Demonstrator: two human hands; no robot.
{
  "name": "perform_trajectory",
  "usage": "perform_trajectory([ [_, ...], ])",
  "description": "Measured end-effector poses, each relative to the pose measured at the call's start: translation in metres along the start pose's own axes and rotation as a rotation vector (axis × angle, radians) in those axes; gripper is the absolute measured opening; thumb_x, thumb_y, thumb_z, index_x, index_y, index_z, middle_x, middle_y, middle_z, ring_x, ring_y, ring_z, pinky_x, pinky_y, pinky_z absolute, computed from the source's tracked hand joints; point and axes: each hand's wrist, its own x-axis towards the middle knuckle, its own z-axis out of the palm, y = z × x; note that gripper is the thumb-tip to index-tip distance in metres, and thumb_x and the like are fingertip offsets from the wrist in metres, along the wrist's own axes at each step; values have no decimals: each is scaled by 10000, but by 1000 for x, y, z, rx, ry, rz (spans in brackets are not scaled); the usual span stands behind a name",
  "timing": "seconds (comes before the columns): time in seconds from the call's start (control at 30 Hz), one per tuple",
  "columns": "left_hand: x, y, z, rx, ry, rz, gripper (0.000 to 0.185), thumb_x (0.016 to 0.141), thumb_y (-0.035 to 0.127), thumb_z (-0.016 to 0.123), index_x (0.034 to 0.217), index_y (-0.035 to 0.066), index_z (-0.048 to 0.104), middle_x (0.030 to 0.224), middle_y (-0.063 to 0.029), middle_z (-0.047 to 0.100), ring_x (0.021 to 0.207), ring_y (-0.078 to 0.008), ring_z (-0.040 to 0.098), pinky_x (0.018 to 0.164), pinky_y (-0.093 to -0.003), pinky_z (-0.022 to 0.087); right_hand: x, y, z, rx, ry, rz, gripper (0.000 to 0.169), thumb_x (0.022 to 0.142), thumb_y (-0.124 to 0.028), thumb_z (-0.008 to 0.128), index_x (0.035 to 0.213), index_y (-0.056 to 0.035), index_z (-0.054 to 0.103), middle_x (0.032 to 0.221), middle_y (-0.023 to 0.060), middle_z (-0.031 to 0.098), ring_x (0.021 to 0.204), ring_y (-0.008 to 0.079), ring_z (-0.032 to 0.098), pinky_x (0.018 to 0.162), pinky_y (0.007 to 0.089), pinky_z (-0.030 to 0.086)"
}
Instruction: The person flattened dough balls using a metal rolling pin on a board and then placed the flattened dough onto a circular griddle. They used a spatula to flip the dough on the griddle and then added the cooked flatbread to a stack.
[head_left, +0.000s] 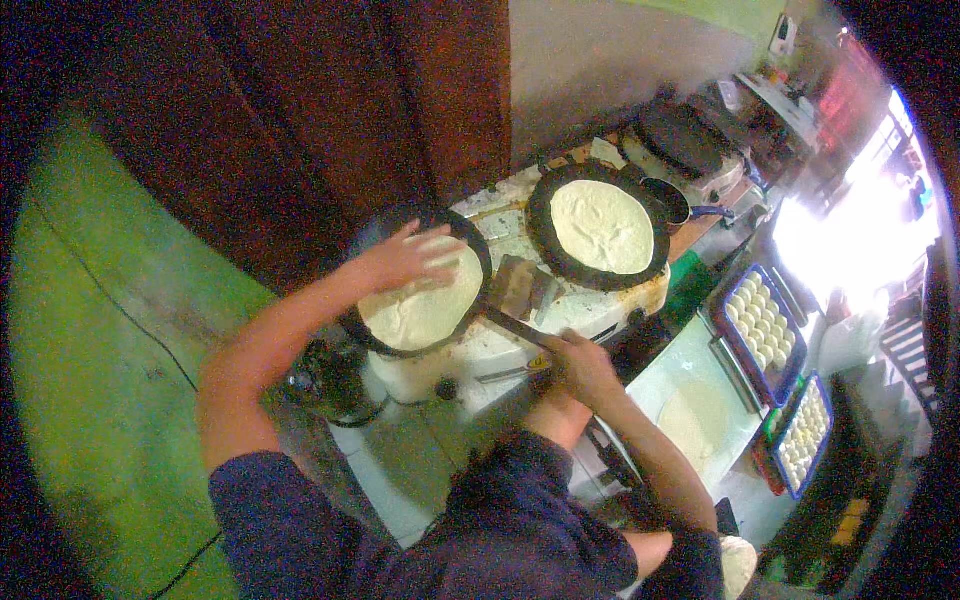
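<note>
My left hand (409, 259), fingers spread and slightly blurred, is over a pale round flatbread (420, 315) in the dark pan (485, 262) on the left burner. Whether the palm touches the bread cannot be told. My right hand (589, 367) is closed around a dark handle (514, 324) that reaches to the right edge of this pan; whether it belongs to the pan or to a separate tool is unclear. On the right burner, a second dark pan (541, 244) holds another pale flatbread (604, 225) with a wrinkled surface. Both pans sit on a stained white gas stove (412, 379).
A small pan (664, 201) and a dark griddle (681, 139) stand beyond the stove. To the right, a flattened dough round (690, 420) lies on a pale work surface (739, 442), near two blue-rimmed trays (796, 375) of dough balls. A dark cable (127, 315) hangs at left.
</note>
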Motion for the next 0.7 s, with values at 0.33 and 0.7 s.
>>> perform_trajectory([
  [0.33,14,17,-156,-56,1130,-553,469,841,53,655,1302,101,585,1398,-149,492,1247,-319,500,1033,-399,424,57,-27,62,239,322,-234,338,900,-170,566,1231,-106,548,1118,208,616,955,408,632,822,484,532],
  [0.7,277,312,-63,-1653,558,-308,323,902,44,603,1218,-19,572,1224,-114,594,1113,-228,573,978,-346,454,-448,55,26,-1,882,946,304,918,-67,547,1214,-10,591,1132,206,657,1043,336,648,917,406,511],
])
